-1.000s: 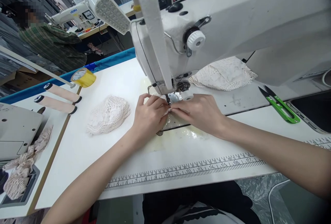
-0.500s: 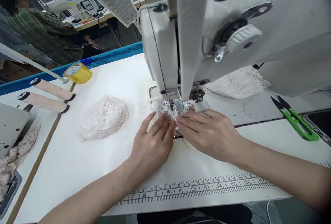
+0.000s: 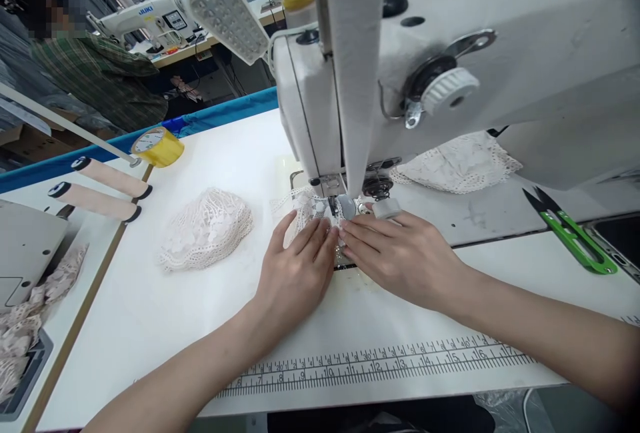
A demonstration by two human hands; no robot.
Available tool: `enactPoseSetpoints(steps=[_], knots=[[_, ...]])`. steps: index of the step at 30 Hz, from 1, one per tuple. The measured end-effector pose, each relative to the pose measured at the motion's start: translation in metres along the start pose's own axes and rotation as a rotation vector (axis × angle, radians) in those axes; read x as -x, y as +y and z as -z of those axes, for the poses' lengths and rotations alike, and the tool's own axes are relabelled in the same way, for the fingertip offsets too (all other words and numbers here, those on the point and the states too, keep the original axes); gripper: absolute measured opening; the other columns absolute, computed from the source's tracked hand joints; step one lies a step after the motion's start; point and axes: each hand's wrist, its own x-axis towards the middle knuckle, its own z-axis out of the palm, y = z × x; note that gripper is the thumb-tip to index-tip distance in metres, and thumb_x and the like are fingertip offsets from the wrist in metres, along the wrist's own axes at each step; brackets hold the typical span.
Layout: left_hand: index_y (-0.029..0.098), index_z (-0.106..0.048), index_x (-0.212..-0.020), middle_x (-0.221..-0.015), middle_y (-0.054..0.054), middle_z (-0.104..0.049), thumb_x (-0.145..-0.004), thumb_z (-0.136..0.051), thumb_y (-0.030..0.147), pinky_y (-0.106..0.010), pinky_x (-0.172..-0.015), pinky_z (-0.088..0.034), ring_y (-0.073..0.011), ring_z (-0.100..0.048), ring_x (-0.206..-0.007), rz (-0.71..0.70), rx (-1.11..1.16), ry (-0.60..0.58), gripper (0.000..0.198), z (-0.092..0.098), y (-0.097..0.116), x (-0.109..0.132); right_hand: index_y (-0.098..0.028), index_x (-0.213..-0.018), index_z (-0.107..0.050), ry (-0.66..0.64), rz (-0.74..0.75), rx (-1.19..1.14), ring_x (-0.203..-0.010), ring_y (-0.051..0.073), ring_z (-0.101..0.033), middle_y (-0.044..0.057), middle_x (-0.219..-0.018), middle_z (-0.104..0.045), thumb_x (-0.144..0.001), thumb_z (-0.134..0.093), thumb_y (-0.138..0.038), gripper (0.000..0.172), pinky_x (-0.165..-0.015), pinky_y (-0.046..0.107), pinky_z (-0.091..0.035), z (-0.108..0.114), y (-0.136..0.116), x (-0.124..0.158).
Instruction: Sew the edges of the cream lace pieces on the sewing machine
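A small piece of white lace (image 3: 303,208) lies under the presser foot (image 3: 333,205) of the sewing machine (image 3: 306,106). On the near left of the foot, my left hand (image 3: 295,270) presses and holds the lace with its fingertips, thumb spread to the side. My right hand (image 3: 407,253) pinches the lace edge just right of the foot, its fingers close together. The two hands' fingertips almost meet, and they cover part of the lace. A cup-shaped bundle of lace (image 3: 207,230) rests on the table left of my left hand.
More lace (image 3: 457,165) lies behind the machine arm. Green thread snips (image 3: 575,236) are at the right. Yellow tape (image 3: 159,147) and two thread cones (image 3: 95,202) sit at the left. A printed ruler (image 3: 375,370) runs along the front edge. A person (image 3: 95,76) sits beyond, near another machine.
The camera view has shifted slightly. My hands keep almost the same position at the presser foot, and the lace between them has barely moved.
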Motion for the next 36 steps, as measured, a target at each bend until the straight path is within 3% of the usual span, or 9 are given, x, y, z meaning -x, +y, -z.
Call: enactPoseSetpoints(steps=[11,16,29,36], knots=[[0.013,-0.063,-0.120,-0.119,-0.011,-0.069,-0.094,-0.051,0.016,-0.050,-0.112,-0.032,-0.0208,-0.064,-0.113,0.054,0.030,0.016,0.028,-0.007,-0.008,-0.005,-0.012,-0.094,-0.073,-0.017,-0.055,0.030,-0.086,0.018,-0.067,0.006,-0.098,-0.075,-0.097,-0.052,-0.020,0.023,-0.092,0.034,-0.045,-0.007,0.004,-0.003],[0.012,-0.065,-0.115,-0.116,-0.009,-0.070,-0.094,-0.054,0.017,-0.049,-0.112,-0.032,-0.0212,-0.065,-0.111,0.022,0.032,0.036,0.025,0.000,-0.002,0.000,-0.013,-0.094,-0.073,-0.004,-0.045,0.005,-0.088,0.017,-0.067,0.005,-0.098,-0.075,-0.097,-0.053,-0.021,0.022,-0.093,0.034,-0.044,-0.005,0.004,-0.002],[0.011,-0.063,-0.118,-0.117,-0.011,-0.070,-0.094,-0.053,0.018,-0.050,-0.112,-0.031,-0.0205,-0.066,-0.110,0.049,0.042,0.006,0.027,0.002,-0.001,0.000,-0.014,-0.097,-0.073,-0.060,-0.065,0.007,-0.084,0.019,-0.067,0.008,-0.096,-0.075,-0.096,-0.053,-0.022,0.021,-0.085,0.035,-0.046,-0.005,0.005,-0.004],[0.012,-0.063,-0.119,-0.120,-0.010,-0.069,-0.096,-0.050,0.024,-0.052,-0.115,-0.027,-0.0217,-0.064,-0.114,0.093,0.064,0.005,0.029,-0.004,-0.006,-0.003,-0.013,-0.100,-0.072,-0.087,-0.078,0.055,-0.075,0.019,-0.065,0.007,-0.098,-0.075,-0.098,-0.051,-0.026,0.026,-0.092,0.040,-0.044,-0.010,0.008,-0.006]])
